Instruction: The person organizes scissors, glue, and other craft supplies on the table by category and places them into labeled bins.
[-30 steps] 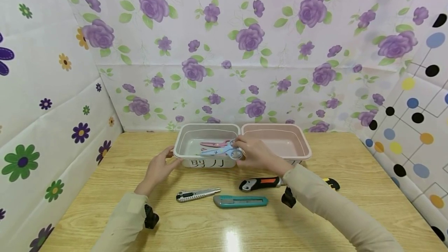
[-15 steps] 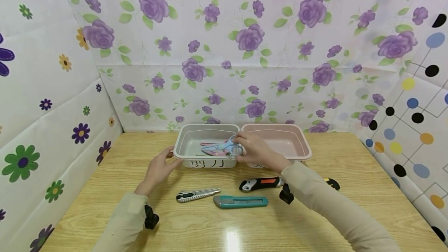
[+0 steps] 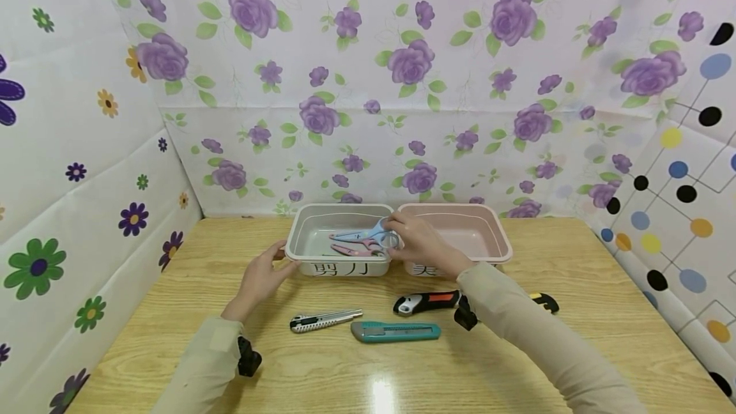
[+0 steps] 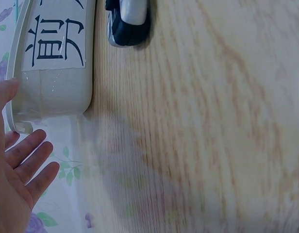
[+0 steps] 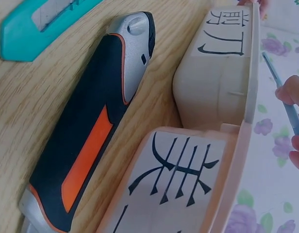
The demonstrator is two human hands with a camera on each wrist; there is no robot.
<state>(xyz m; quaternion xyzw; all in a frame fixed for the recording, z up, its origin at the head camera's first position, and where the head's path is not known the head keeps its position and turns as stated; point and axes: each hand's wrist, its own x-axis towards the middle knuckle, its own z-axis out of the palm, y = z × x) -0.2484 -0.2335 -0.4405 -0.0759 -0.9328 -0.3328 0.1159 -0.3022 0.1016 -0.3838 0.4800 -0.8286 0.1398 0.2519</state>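
Note:
In the head view my right hand (image 3: 424,245) pinches light-blue scissors (image 3: 358,235) by the handle loops at the right end of the grey bin (image 3: 339,211). Their blades point left over the bin's inside. Pink scissors (image 3: 352,251) lie in the bin, nearer its front wall. The right wrist view shows the blue scissors (image 5: 272,69) edge-on, above the bin's rim. My left hand (image 3: 263,278) holds the bin's front left corner between thumb and fingers. In the left wrist view the thumb (image 4: 6,91) lies on the rim while the other fingers spread loosely.
A pink bin (image 3: 499,225) adjoins the grey one on the right. On the table in front lie a silver utility knife (image 3: 325,321), a teal utility knife (image 3: 395,331) and a black-and-orange knife (image 3: 427,302). A yellow-and-black tool (image 3: 545,302) is partly hidden by my right sleeve.
My right hand has shifted the blue scissors slightly right and back, turning the blades a little. More of the pink scissors shows in front of them. The left hand has stayed in place.

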